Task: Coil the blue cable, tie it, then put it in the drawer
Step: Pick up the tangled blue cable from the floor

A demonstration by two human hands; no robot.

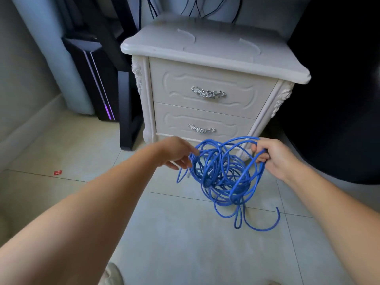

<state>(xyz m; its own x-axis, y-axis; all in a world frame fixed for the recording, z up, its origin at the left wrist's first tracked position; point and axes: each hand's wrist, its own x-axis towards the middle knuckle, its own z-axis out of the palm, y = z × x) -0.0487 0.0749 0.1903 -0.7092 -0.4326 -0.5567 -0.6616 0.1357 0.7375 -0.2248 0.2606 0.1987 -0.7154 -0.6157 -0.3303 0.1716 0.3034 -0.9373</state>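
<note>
A tangled bundle of blue cable (223,175) hangs in the air between my two hands, its loose loops trailing down to the tiled floor. My left hand (178,154) grips the left side of the bundle. My right hand (271,156) is closed around strands on the right side. Behind the cable stands a white nightstand (209,56) with two drawers. The upper drawer (209,89) and the lower drawer (203,124) are both closed, each with a silver handle.
A black computer tower (96,79) with a purple light strip stands left of the nightstand, beside a black desk leg (127,128). A dark rounded object (339,99) fills the right side. A small red scrap (58,172) lies on the floor at left. Dark cables hang behind the nightstand.
</note>
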